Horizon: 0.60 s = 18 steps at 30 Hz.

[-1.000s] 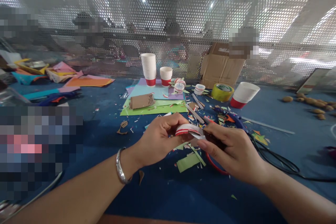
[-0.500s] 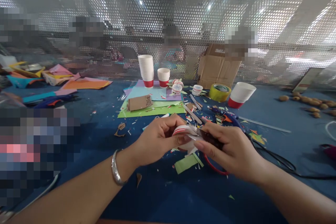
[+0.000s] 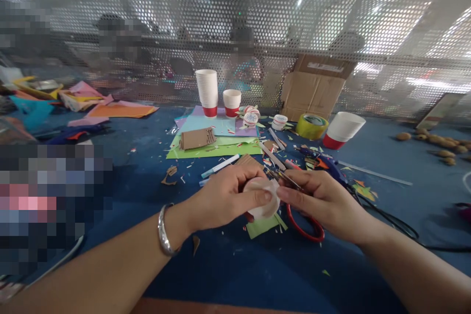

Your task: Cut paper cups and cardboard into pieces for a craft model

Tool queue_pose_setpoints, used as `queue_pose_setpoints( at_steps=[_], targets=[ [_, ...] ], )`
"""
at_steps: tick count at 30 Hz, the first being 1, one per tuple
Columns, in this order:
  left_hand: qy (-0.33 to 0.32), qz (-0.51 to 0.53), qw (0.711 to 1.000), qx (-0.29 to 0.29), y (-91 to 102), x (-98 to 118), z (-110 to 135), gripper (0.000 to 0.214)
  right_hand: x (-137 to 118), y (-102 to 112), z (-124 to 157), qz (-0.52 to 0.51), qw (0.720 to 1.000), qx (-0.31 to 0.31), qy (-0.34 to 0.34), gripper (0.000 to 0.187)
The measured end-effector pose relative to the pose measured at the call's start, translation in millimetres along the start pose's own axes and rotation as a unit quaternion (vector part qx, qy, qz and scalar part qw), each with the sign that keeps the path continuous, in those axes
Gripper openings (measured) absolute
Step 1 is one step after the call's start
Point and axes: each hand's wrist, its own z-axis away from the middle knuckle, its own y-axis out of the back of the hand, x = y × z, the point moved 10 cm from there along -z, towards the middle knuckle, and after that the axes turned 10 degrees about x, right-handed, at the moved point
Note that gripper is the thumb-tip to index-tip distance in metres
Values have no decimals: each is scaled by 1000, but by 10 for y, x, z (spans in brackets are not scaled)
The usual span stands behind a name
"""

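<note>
Between the thumb and fingers of my left hand (image 3: 235, 195) is a round white paper cup piece (image 3: 262, 198), its pale face turned up. My right hand (image 3: 326, 201) is closed on scissors, whose metal blades (image 3: 289, 180) point up and left above the piece. The right thumb tip touches or nearly touches the piece's right edge. A red loop handle (image 3: 307, 228) shows below my right hand; most of the grip is hidden. Under the hands lies a green paper strip (image 3: 261, 227).
Paper scraps litter the blue table. Behind stand cup stacks (image 3: 208, 93), (image 3: 231, 103) on coloured sheets, cardboard pieces (image 3: 197, 138), yellow tape (image 3: 311, 126) and a tilted cup stack (image 3: 343, 130). A blue glue gun (image 3: 331, 167) with a black cord lies right; a marker (image 3: 221, 166) lies left.
The paper cup piece has turned from its red-striped side to its pale face. The blades have swung away from its edge, pointing up-left. The view has shifted slightly.
</note>
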Motion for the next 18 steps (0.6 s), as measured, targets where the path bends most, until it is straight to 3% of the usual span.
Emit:
queue_pose_setpoints(
  at_steps=[4, 7, 13, 18],
  targets=[
    [24, 62, 996, -60, -104, -24, 43, 25, 34, -114, 56, -154, 986, -50, -50, 28],
    [62, 117, 986, -104, -204, -64, 94, 25, 44, -193, 100, -207, 971, -84, -82, 28],
    [29, 80, 995, -54, -173, -61, 61, 28, 42, -195, 82, -222, 968, -78, -88, 27],
    [62, 125, 988, -72, -261, -84, 98, 31, 25, -232, 118, -215, 968, -95, -85, 30]
  ],
)
